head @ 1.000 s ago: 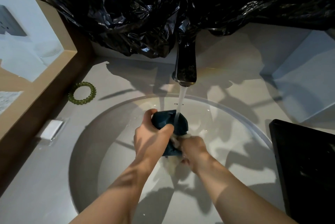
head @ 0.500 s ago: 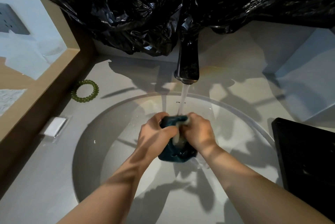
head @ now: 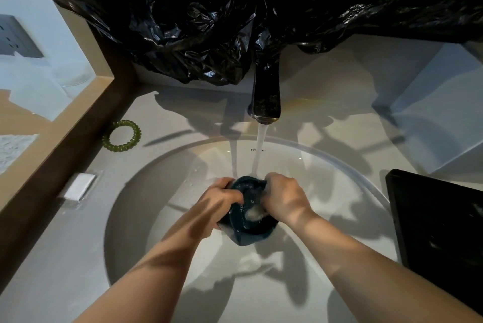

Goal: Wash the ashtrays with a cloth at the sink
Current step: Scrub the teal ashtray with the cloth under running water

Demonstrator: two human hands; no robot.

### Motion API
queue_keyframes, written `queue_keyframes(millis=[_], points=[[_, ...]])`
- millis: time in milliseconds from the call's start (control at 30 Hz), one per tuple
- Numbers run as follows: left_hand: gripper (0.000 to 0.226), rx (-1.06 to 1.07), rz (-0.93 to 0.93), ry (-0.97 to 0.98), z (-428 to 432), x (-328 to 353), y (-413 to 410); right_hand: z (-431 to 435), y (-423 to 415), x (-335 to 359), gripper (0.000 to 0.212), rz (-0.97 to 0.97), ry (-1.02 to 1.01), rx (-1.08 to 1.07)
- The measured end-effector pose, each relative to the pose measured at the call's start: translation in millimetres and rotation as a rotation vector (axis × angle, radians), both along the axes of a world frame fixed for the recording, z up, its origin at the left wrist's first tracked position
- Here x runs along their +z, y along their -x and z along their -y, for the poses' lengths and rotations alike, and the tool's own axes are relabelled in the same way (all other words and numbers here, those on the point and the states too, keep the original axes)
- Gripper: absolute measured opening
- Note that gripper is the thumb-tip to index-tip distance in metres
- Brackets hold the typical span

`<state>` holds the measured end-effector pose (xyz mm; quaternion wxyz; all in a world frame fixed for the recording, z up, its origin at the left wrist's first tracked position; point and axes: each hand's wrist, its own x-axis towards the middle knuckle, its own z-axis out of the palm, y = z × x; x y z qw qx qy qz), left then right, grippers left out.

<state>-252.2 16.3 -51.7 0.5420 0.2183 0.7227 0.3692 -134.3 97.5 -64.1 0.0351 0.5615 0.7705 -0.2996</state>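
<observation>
A dark teal ashtray [head: 251, 231] is held over the white round sink [head: 339, 166], under running water from the dark tap [head: 266, 98]. My left hand [head: 218, 201] grips the ashtray's left rim with curled fingers. My right hand [head: 285, 198] grips its right side and presses a pale wet cloth [head: 253, 214] into the bowl of the ashtray. Most of the cloth is hidden by my right hand.
A green spiral hair tie [head: 121, 136] and a small white wrapped packet [head: 78, 187] lie on the counter left of the sink. A black tray [head: 439, 231] stands at the right. Crumpled black plastic [head: 209, 22] hangs behind the tap. A wooden frame borders the left.
The ashtray has tilted so its bowl faces up toward me. My right hand rose from below the ashtray to its right side, level with my left hand.
</observation>
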Motion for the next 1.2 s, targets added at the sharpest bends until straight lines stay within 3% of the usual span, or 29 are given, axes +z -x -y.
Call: queue_keyframes(millis=[167, 233, 467, 667, 867, 933, 1100, 1200], points=[[0.026, -0.138, -0.201, -0.030, -2, -2, -12, 5, 9, 8, 0.019, 0.086, -0.311, 0.422], [0.026, -0.137, -0.256, -0.026, -3, -6, -16, 4, 15, 12, 0.021, 0.083, -0.331, 0.540], [0.020, 0.113, -0.309, -0.094, -2, -4, -18, 3, 13, 6, 0.004, -0.066, -0.140, 0.075], [0.027, 0.089, -0.357, -0.103, -1, -5, -27, 17, 2, -4, 0.004, -0.125, -0.083, -0.144], [0.026, 0.100, -0.435, -0.115, -2, -5, -15, 24, -4, -10, 0.014, -0.196, 0.428, -0.434], [0.028, 0.065, -0.428, -0.102, -3, -6, -13, 21, 0, -13, 0.013, -0.094, 0.328, -0.321], [0.029, -0.111, -0.389, -0.088, -2, -6, -16, 9, 7, -4, 0.011, -0.010, -0.299, 0.148], [0.030, -0.105, -0.392, -0.111, -4, -6, -18, 3, 7, 0, 0.031, -0.033, -0.331, 0.379]])
